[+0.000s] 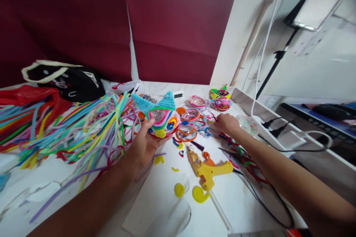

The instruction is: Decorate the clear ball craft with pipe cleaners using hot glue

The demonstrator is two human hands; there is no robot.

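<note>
The left hand grasps a cat face of pipe cleaners mid-table, while the right hand, fingers curled, touches red cleaners farther right, beyond the glue gun.

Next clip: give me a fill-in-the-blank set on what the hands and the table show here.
1. The left hand holds a pipe-cleaner craft with two pointed ears coloured ____.
2. The glue gun lying on the table is ____ in colour.
3. The right hand is down among small coiled pieces, to the ____ of the craft in the picture.
4. The loose pipe cleaners are piled on the ____ hand's side of the table.

Missing words: blue; yellow; right; left
</note>
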